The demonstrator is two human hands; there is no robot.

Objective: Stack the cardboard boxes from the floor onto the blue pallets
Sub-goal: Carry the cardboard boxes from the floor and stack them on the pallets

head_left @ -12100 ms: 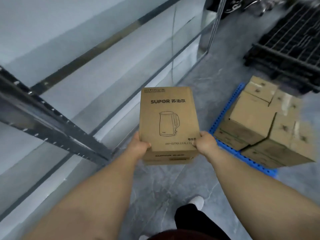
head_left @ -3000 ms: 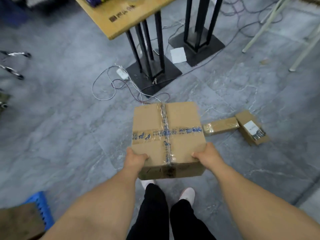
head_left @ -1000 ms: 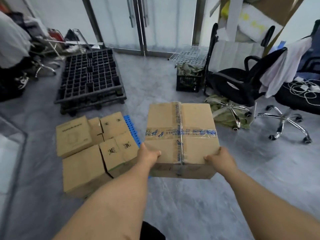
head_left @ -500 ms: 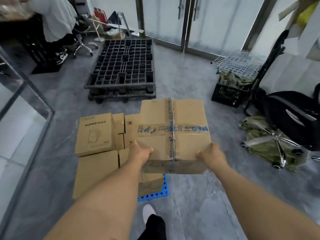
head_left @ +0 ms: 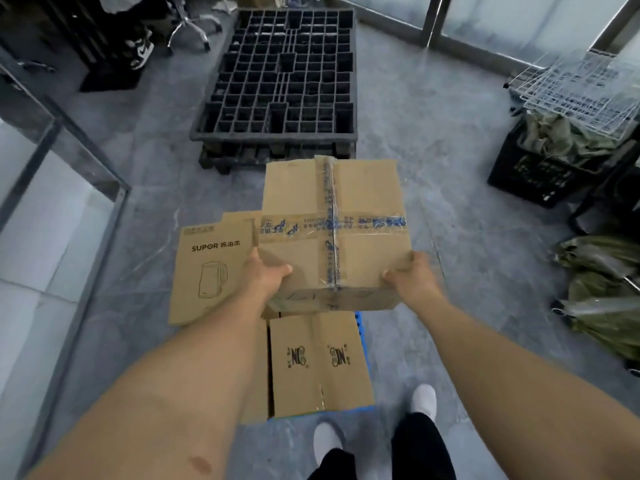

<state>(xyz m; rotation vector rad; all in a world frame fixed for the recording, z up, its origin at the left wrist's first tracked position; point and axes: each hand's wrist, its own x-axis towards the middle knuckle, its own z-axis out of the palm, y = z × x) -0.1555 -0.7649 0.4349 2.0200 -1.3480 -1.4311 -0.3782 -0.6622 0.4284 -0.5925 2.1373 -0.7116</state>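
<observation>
Holding taped box at frame centre, left hand and right hand each gripping near corner. Box hovers over stacked boxes on blue pallet, SUPOR box just left. Long axis runs away from person; drop spot directly beneath, both hands equally near.

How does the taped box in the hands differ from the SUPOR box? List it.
The taped box is held by the left hand and right hand; the SUPOR box rests on the stack. The taped box bears crossed blue-printed tape; the SUPOR box bears a printed kettle drawing. Both are brown cardboard.
</observation>
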